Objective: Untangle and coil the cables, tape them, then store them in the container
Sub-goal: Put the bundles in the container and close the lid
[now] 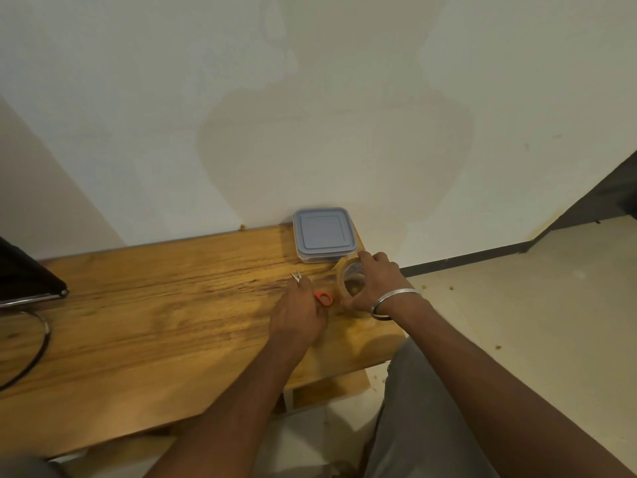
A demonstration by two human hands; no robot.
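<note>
One dark flat device (24,274) at the far left edge of the wooden table (155,322), with a black cable (43,343) looping down from it, well apart from both hands (the only cable in view; no telling whether it is among those to be coiled).

Further right, near the table's right end: left hand (296,322), back up, fingers curled down over the scissors (322,298), orange handle loop showing at its right side, blade tips poking out beyond the fingertips.

Just beside it: right hand (375,288), metal bangle (396,302) on the wrist, fingers and thumb wrapped round the tape roll (348,282), roll low over the tabletop (resting or just lifted, hard to say).

Behind the roll, against the wall: container (324,236), grey-blue lid on, very close to the roll.

Judged step: taping, or getting ready for it, with tape and scissors both in hand. Next, probably: find the tape's free end, pull out a short strip, cut cleanly without the strip folding back on itself. Before any storing, lid to come off.
</note>
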